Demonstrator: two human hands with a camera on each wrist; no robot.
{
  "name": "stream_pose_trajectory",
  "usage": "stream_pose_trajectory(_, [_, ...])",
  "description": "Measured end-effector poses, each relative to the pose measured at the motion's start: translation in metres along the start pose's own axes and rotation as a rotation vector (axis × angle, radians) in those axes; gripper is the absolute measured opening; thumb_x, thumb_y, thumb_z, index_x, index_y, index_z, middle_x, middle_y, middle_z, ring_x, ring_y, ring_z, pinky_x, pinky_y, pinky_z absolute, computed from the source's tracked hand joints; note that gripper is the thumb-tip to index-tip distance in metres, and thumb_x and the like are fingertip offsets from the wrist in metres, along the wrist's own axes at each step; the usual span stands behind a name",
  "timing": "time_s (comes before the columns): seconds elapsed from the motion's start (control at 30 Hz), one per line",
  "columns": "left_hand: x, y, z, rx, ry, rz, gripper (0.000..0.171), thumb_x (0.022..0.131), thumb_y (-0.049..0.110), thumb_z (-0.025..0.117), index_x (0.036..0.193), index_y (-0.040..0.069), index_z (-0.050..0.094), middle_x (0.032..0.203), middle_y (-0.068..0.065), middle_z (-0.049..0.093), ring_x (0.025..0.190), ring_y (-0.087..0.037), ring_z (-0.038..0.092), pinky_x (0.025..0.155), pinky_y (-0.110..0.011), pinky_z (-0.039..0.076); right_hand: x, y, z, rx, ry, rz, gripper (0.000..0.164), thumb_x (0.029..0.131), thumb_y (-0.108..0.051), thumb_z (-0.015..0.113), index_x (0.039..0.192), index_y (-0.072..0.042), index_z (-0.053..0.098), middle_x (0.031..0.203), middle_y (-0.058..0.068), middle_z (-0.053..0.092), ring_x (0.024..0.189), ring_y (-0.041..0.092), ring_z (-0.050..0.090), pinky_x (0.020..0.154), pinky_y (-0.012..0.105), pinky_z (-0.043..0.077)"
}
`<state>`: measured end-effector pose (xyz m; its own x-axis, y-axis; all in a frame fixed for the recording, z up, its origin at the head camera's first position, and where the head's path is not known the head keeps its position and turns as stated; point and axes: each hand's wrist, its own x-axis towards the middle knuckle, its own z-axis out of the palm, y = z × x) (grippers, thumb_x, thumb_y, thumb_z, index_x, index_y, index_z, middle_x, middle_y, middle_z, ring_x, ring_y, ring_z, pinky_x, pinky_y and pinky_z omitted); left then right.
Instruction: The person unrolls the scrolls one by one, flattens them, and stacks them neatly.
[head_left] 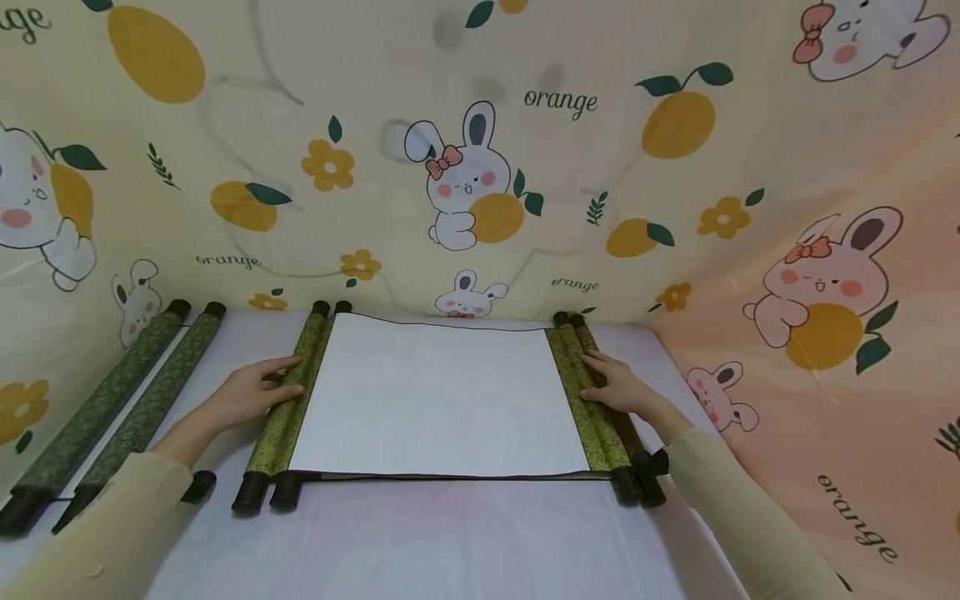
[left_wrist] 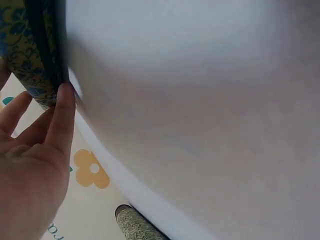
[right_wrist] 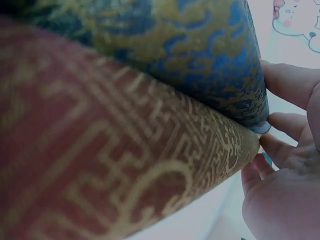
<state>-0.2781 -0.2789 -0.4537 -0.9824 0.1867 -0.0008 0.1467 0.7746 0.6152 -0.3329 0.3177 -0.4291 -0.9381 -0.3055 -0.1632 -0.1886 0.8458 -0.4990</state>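
While the left hand (head_left: pixel 251 392) and right hand (head_left: pixel 626 387) grip the scroll (head_left: pixel 442 400) by its end rolls (head_left: pixel 598 425), it lies mid table (head_left: pixel 450 542); probably light, its paper could crease, so hold the stiffer rolls; 2 dark rolls (head_left: pixel 108 400) flank the left edge.

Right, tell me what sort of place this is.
Probably an indoor tabletop workspace: a smooth white tabletop, a cream backdrop sheet with rabbit prints, and a blank white scroll spread between yellow-green patterned rolls.
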Motion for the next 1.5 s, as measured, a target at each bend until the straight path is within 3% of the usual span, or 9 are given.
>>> stream_pose_trajectory(0.23, [-0.004,0.002,-0.003,-0.002,-0.017,0.011,0.064,0.094,0.036,0.058,0.143,0.001,0.038,0.139,-0.033,0.038,0.117,-0.052,0.046,0.088,-0.057,0.045,-0.002,-0.005,0.002,0.029,0.006,-0.011,0.069,0.09,-0.013,0.063,0.148,-0.002,0.028,0.155,0.021,0.012,0.139,0.047,0.008,0.105,0.065,0.018])
stream_pose_trajectory(0.4, [-0.011,0.004,-0.007,0.004,-0.024,0.091,0.057,0.095,0.022,0.057,0.143,-0.002,0.036,0.141,-0.031,0.036,0.117,-0.05,0.046,0.087,-0.055,0.047,-0.008,-0.009,0.005,0.037,0.02,-0.017,0.068,0.087,-0.008,0.066,0.147,-0.006,0.034,0.156,0.018,0.015,0.14,0.045,0.01,0.103,0.064,0.024])
stream_pose_trajectory(0.7, [-0.033,0.015,-0.015,0.01,-0.002,0.183,0.054,0.095,0.017,0.058,0.143,0.003,0.039,0.142,-0.024,0.039,0.115,-0.044,0.05,0.085,-0.051,0.049,-0.022,-0.035,0.005,0.126,0.016,-0.036,0.064,0.091,-0.024,0.064,0.147,-0.012,0.035,0.156,0.016,0.017,0.141,0.043,0.011,0.104,0.065,0.022])
stream_pose_trajectory(0.87, [-0.05,0.018,-0.024,0.046,0.084,0.267,0.054,0.094,0.013,0.06,0.144,0.008,0.039,0.139,-0.02,0.043,0.109,-0.037,0.057,0.078,-0.045,0.052,-0.026,-0.071,0.013,0.179,0.048,-0.116,0.061,0.091,-0.027,0.064,0.146,-0.021,0.038,0.156,0.007,0.021,0.142,0.035,0.017,0.104,0.06,0.027])
stream_pose_trajectory(1.0, [-0.064,0.017,-0.035,0.105,0.217,0.341,0.056,0.091,0.01,0.062,0.143,0.011,0.042,0.132,-0.018,0.05,0.1,-0.031,0.061,0.073,-0.038,0.053,-0.024,-0.106,0.027,0.311,0.09,-0.217,0.058,0.091,-0.017,0.064,0.144,-0.019,0.04,0.153,0.004,0.028,0.138,0.033,0.028,0.105,0.054,0.031])
stream_pose_trajectory(1.2, [-0.078,0.0,-0.054,0.221,0.389,0.358,0.059,0.085,0.004,0.068,0.14,0.012,0.047,0.127,-0.012,0.054,0.091,-0.021,0.057,0.064,-0.028,0.048,-0.023,-0.175,0.051,0.494,0.116,-0.308,0.054,0.091,-0.006,0.062,0.141,-0.014,0.044,0.145,0.011,0.038,0.126,0.035,0.044,0.1,0.044,0.042])
stream_pose_trajectory(1.37, [-0.088,-0.023,-0.068,0.27,0.383,0.275,0.057,0.086,0.004,0.066,0.139,0.007,0.046,0.129,-0.022,0.048,0.105,-0.038,0.051,0.077,-0.051,0.044,-0.022,-0.227,0.074,0.577,0.101,-0.366,0.052,0.09,-0.003,0.06,0.14,-0.011,0.046,0.141,0.013,0.041,0.121,0.035,0.05,0.095,0.035,0.046])
stream_pose_trajectory(1.43, [-0.092,-0.034,-0.073,0.278,0.361,0.235,0.056,0.087,0.004,0.065,0.139,0.004,0.045,0.13,-0.026,0.045,0.112,-0.049,0.045,0.081,-0.062,0.038,-0.013,-0.238,0.091,0.601,0.103,-0.386,0.052,0.09,-0.004,0.061,0.139,-0.014,0.048,0.14,0.008,0.044,0.118,0.03,0.054,0.092,0.032,0.047])
stream_pose_trajectory(1.5, [-0.093,-0.045,-0.077,0.291,0.345,0.207,0.053,0.087,0.004,0.064,0.137,0.0,0.045,0.13,-0.03,0.042,0.112,-0.053,0.042,0.082,-0.065,0.036,-0.003,-0.249,0.108,0.618,0.095,-0.409,0.052,0.089,-0.004,0.062,0.138,-0.017,0.05,0.138,0.003,0.045,0.115,0.026,0.056,0.09,0.03,0.048])
